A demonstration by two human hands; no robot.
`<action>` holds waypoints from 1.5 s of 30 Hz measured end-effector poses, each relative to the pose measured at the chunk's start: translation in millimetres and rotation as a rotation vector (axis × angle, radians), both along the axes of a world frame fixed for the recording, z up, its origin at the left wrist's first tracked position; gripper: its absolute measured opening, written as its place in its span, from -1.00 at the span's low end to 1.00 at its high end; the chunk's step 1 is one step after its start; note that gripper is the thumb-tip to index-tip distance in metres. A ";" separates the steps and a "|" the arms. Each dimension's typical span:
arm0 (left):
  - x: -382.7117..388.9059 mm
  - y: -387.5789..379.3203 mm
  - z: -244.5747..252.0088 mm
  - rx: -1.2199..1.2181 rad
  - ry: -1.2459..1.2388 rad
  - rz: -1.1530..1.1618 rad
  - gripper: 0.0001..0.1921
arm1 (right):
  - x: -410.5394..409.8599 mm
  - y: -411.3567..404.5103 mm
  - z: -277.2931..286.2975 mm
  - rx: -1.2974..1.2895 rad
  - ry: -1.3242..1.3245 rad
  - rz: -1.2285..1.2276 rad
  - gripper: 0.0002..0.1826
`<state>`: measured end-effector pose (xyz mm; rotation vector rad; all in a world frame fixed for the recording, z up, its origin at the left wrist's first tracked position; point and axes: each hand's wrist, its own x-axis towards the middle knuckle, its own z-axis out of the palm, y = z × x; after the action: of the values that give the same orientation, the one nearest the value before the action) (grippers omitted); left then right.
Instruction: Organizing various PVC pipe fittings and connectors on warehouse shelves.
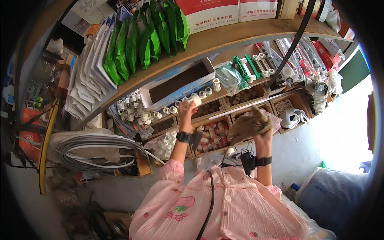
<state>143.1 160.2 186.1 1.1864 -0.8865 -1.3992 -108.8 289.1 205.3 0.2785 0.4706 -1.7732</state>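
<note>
My left hand (186,113) is raised over the front edge of the lower shelf, its fingers closed around a white plastic pipe fitting (195,100). Further right, my right hand (264,138) grips a brown cloth (252,124), which hangs over the wooden bins and hides part of them. Several white fittings (205,92) stand in a row along the shelf edge, beside and behind my left hand. Behind them lies an open cardboard box (180,87). Below my hands, a wooden bin (229,120) holds red and white wrapped fittings (213,135).
Green packets (145,42) and white packets (87,75) line the upper shelf (228,34). A slanting metal post (292,43) crosses the right side. Coiled grey and white pipes (90,153) lie at the left, near a yellow bar (48,147). A large wrapped bundle (333,192) stands at the lower right.
</note>
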 end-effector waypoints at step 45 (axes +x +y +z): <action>174.6 -77.8 -108.5 -0.463 -1.291 -0.015 -0.92 | 61.2 110.3 -34.1 0.763 1.491 -0.153 -0.70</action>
<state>317.8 82.4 77.7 1.6500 -1.9444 -0.2167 -47.7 399.4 171.3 -0.5918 2.2171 -1.5918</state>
